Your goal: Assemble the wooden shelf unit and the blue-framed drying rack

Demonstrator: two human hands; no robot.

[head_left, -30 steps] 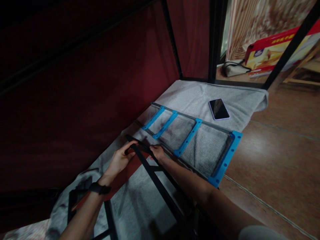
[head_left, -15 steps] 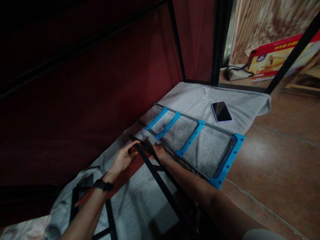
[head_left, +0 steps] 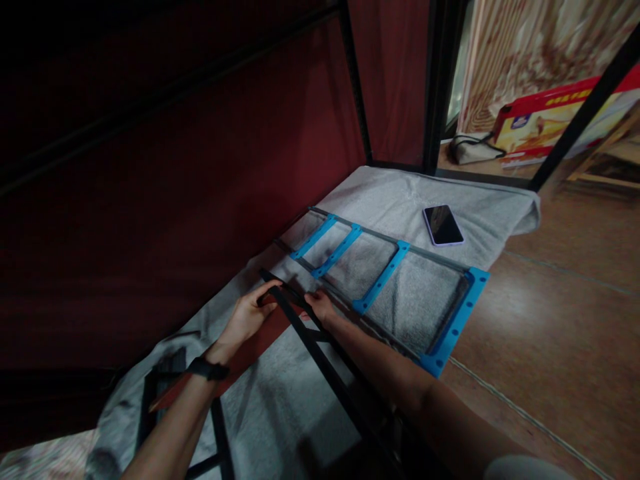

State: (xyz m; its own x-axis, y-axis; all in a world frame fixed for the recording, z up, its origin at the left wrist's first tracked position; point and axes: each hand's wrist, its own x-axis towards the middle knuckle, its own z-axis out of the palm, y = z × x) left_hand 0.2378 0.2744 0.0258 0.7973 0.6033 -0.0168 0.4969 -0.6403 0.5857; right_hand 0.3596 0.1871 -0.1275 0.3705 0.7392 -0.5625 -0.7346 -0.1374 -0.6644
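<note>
A black ladder-like frame [head_left: 323, 368] with two long rails and a crossbar slants up from the bottom of the view. My left hand [head_left: 251, 313], with a black band on its wrist, is closed around the frame's far end on the left side. On the other rail, near the same end, my right hand [head_left: 320, 305] is closed, its fingers partly hidden by the frame. A flat reddish-brown board [head_left: 263, 339] passes beneath my left hand and forearm. Just right of my right hand, a grey frame with blue crossbars [head_left: 383, 279] lies flat.
Grey cloth [head_left: 385, 193] covers the floor beside a dark red panel [head_left: 250, 167]. A phone [head_left: 443, 225] rests on the cloth. Another black frame [head_left: 220, 433] lies at lower left. Brown tiles [head_left: 540, 333], a red-and-yellow box [head_left: 550, 127] and a small pouch [head_left: 475, 148] are at right.
Almost nothing differs. The fingers of my right hand have shifted slightly on the rail; both hands stay at the end of the black frame.
</note>
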